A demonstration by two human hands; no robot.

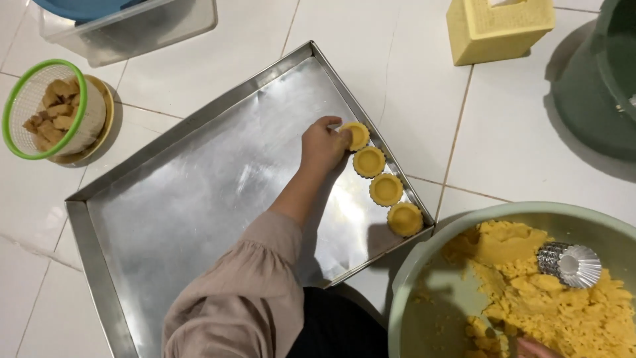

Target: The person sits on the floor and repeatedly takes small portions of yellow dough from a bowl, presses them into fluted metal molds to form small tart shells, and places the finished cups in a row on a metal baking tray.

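1. The left hand [322,146] reaches over the metal tray [199,199], fingers closed on a small yellow tart shell [358,135] at its 2 o'clock side.
2. This shell lies at the tray's right rim, first of a row; three more shells [386,189] follow toward 5 o'clock.
3. The right hand [535,348] shows only a little at the green bowl [424,258] of dough [550,292]; I cannot tell its grip.

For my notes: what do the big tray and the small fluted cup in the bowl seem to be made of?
The tray looks like brushed metal, probably aluminium: grey, dull sheen, soft reflections, folded rim. The fluted cup seems thin shiny metal: bright, pleated walls. The left hand touches a dough shell on the tray.
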